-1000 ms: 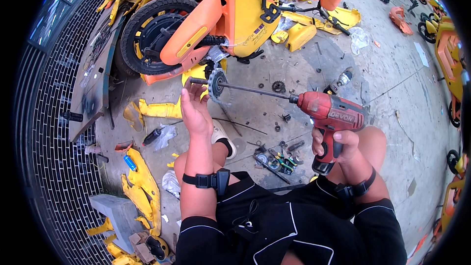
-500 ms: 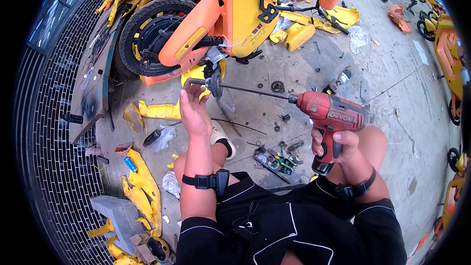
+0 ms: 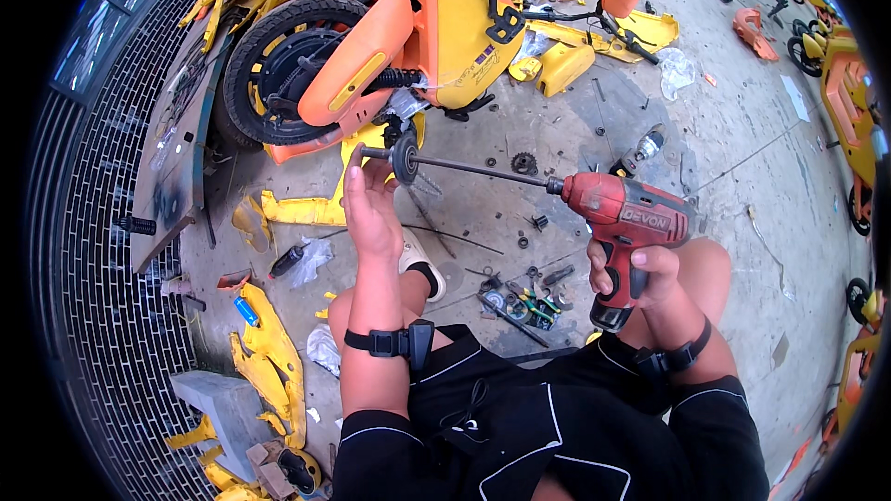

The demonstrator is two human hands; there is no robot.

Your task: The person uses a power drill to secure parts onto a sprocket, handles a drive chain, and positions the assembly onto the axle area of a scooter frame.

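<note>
My right hand [image 3: 657,274] is closed round the grip of a red and black cordless impact driver [image 3: 617,209], which points left. A long thin metal rod [image 3: 478,170] runs out of its nose. Near the rod's far end sits a dark, round, wheel-like part [image 3: 405,160], with a short dark shaft beyond it. My left hand [image 3: 373,209] is raised there, fingers curled at that shaft just left of the round part; some fingertips are hidden. Just beyond, an orange and yellow electric bike [image 3: 445,28] lies with its black-tyred wheel [image 3: 288,70] at the left.
Small gears, rings and hand tools [image 3: 534,301] lie on the concrete between my legs. Another power drill [image 3: 640,150] rests further right. Yellow panels [image 3: 269,343] and a grey block [image 3: 218,413] are at the left. More bikes [image 3: 849,102] line the right edge.
The round part on the rod has turned to show more of its face and shifted slightly. Both hands and the driver stay almost where they were.
</note>
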